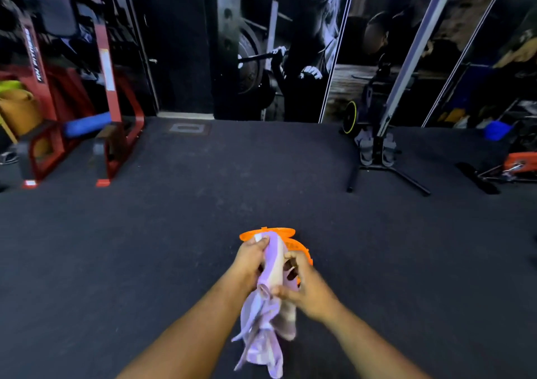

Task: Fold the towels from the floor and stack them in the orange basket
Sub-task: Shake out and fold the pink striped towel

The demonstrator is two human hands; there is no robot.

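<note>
- Dark gym floor (174, 233), wall mural behind.
- Red weight bench (72, 134), far left edge of floor; blue pad across its frame.
- Left hand (251, 258): fingers curled round upper end of lilac towel (268, 314).
- Towel: held mid-air between both hands, lower part hanging crumpled.
- Orange basket (286, 231): on floor, mostly hidden behind towel.
- Right hand (305, 290): thumb and fingers pinching towel's middle.
- Black stand (380, 157), far right.

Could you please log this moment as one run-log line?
left hand: grips towel top | right hand: pinches towel mid | towel: unfolded, hanging | orange basket: behind hands
</note>
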